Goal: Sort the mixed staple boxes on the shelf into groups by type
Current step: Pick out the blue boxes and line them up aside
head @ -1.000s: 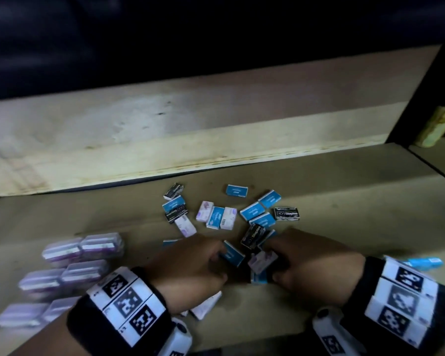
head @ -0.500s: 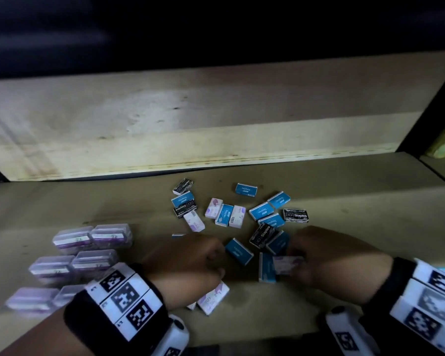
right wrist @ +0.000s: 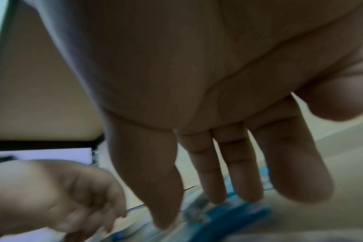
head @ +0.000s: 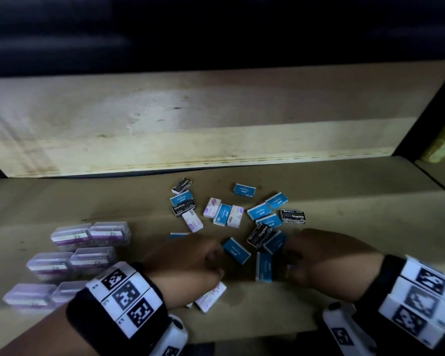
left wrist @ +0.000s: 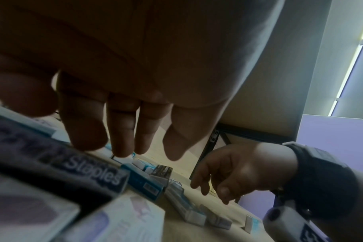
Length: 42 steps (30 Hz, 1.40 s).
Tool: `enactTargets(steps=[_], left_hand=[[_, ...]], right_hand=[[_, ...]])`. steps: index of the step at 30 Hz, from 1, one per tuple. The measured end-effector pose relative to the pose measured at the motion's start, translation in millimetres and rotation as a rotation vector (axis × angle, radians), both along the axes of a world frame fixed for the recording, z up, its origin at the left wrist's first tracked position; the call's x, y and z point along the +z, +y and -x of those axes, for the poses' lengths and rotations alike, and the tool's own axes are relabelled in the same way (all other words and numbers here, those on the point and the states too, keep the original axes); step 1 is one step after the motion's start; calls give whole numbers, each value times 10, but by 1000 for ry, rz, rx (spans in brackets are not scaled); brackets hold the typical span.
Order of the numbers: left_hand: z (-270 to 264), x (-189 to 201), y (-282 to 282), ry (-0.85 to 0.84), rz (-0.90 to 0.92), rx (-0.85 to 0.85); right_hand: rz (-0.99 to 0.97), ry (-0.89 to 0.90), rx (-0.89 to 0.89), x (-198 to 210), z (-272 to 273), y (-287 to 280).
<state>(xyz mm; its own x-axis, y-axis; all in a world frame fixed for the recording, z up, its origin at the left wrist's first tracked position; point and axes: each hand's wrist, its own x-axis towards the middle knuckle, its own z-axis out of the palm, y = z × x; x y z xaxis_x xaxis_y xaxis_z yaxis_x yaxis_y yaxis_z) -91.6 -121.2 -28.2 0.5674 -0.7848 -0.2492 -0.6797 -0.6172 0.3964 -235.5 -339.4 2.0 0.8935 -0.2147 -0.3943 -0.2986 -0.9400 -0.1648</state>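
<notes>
**Hands Low Over an Unsorted Heap**

While the shelf [head: 344, 201] lay dim under its back panel [head: 216, 119], the biggest settled thing on it was the block of clear cases [head: 88, 249] at the left, purple-labelled and paired in three rows. To their right sprawled the mixed pile [head: 231, 214]: blue boxes [head: 259, 211], black boxes [head: 293, 216] and white boxes [head: 234, 216], some touching, some overlapping, none grouped by kind.

Both hands hovered at the near edge of that pile. From the wrist view the left hand [head: 188, 263] had its fingers [left wrist: 122, 131] hanging straight down and close together, tips just over the boxes; I saw nothing pinched between them. A white box [head: 211, 296] poked out from under its heel. The right hand [head: 326, 260] showed loose, slightly parted fingers [right wrist: 238, 163] above a blurred blue box [head: 264, 270]; whether they touched it I could not tell.

Trouble, as I judged it, would come from crowding. One black box [head: 259, 235] lay tilted across blue ones, so a sweep at either could drag neighbours along and muddle things. The white box under the left wrist sat near the front edge; a careless pull of that arm might knock it off.
</notes>
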Motion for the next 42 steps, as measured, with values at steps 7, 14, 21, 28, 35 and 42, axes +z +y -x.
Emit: enactTargets(steps=[7,14,21,28,35,42], left_hand=[[-14,-61,6,16,39,13],[-39,-86,33,15,29,3],[-13,-32,-36,-22,5,-42],[-64,101,-280,-126,-64,-184],[-150,126,-495,-271,-258,-301],[-160,113,-623,-299,-317,-369]], right_hand=[[72,-3,83,-150,-215,246],[97,-21,62,-270,-266,272],[-22,-138,69,-338,-92,323],[-147,-185,100,-219,111,273],[-179,-261,147,-149,192,189],[-195,-306,153,-159,250,112]])
